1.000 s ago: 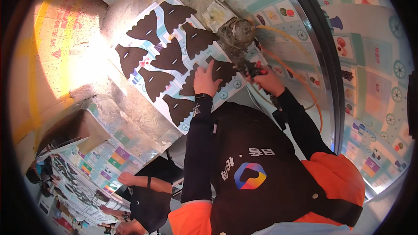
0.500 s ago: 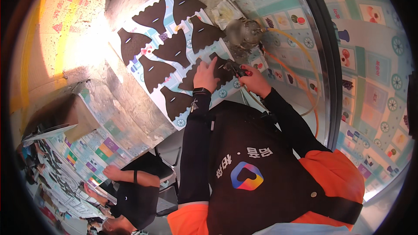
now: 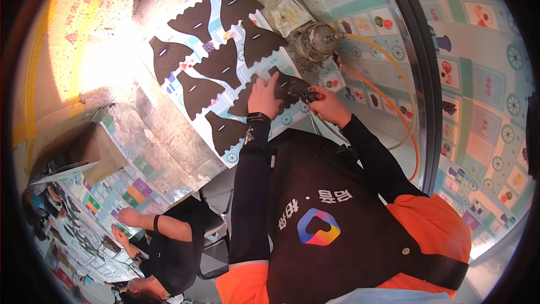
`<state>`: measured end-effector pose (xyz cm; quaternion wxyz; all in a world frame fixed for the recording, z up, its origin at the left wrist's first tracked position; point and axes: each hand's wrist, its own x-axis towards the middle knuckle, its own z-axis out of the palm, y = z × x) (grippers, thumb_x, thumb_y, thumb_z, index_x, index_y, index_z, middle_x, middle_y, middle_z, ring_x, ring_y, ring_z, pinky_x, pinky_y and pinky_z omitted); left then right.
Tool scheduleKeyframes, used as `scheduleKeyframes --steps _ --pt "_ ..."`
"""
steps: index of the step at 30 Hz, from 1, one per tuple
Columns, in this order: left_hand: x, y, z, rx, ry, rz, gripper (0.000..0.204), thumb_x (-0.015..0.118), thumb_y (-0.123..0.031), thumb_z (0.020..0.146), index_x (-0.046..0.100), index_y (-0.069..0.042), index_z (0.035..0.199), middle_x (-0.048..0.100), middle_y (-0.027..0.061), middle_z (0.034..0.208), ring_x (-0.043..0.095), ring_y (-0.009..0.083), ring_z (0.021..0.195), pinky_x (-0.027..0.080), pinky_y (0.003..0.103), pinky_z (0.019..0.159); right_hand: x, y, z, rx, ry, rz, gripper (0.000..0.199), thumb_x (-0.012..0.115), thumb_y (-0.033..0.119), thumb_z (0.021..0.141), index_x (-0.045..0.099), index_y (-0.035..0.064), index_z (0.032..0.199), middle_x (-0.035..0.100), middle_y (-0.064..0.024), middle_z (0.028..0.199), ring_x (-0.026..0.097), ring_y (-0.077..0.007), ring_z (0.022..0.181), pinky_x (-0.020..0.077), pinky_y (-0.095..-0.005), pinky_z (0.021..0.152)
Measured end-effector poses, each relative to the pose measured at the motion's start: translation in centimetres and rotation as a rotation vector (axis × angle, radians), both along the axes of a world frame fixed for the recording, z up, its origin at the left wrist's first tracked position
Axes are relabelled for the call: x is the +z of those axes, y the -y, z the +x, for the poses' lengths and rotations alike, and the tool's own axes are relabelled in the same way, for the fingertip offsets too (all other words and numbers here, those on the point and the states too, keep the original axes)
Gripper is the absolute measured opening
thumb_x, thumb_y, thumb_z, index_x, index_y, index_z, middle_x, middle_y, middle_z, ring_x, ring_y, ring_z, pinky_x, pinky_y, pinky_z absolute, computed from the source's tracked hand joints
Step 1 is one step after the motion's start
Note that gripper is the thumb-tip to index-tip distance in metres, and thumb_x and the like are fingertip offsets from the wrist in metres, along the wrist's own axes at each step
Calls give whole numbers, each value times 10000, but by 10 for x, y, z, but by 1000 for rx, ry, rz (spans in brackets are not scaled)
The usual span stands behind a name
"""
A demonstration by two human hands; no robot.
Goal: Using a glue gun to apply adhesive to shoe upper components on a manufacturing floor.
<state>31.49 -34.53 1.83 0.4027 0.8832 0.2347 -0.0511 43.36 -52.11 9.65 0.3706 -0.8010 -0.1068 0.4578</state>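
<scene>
My left hand [image 3: 264,98] lies with spread fingers on a dark brown cut piece [image 3: 288,83] at the near right of a patterned sheet [image 3: 288,118]. In my right hand [image 3: 332,108] is a small black hand tool with red parts, seemingly a spray gun [image 3: 306,96]. Its head is over the right end of that piece; whether it touches is unclear. Several similar pieces with scalloped edges and a small pale slot, such as one dark brown piece [image 3: 199,94], lie spread on the sheet.
A grimy pot [image 3: 315,42] stands right of the sheet, with a yellow hose [image 3: 382,50] and an orange hose [image 3: 394,110] nearby. A dark metal frame [image 3: 423,79] runs along the right. Cardboard [image 3: 50,67] is at the left. A co-worker [image 3: 174,253] sits at lower left.
The tool and my right hand have shifted very slightly over the same piece. My left hand stays on it. The co-worker's arms have moved to the left.
</scene>
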Motion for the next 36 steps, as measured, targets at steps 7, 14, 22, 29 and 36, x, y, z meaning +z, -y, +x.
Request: scheduleKeyframes --steps 7,14,22,29,36 --pt "-1 0 0 -11 -4 -8 919 858 -149 671 438 -242 1483 505 132 1131 547 331 1080 509 428 893 7 -10 0 -28 151 73 336 582 75 749 618 -32 1066 634 -97 766 574 -184 667 455 -335 633" --pt "1 -4 -29 244 229 -105 705 841 -151 716 542 -149 1355 534 114 1079 569 297 1002 499 402 851 62 -13 -8 21 -214 46 334 550 66 758 614 25 1083 663 -39 842 554 -120 644 449 -281 507" --pt "-2 13 -89 412 88 252 659 833 -271 747 564 -146 1335 520 102 1074 539 309 1008 444 433 858 41 -40 -33 233 -102 71 275 536 41 788 598 20 1054 655 -11 845 533 -77 627 418 -238 486" --pt "-11 2 -101 354 106 176 601 741 -124 812 554 -179 1380 518 101 1074 545 302 1031 447 432 862 1 -38 -50 241 -4 115 216 604 61 774 590 12 984 541 -72 699 474 -157 634 396 -316 601" --pt "-14 3 -99 343 89 173 580 722 -94 821 561 -175 1372 524 120 1107 551 312 1053 456 432 883 0 -41 -54 259 -84 86 192 572 48 783 604 13 969 552 -71 687 514 -158 610 414 -320 589"
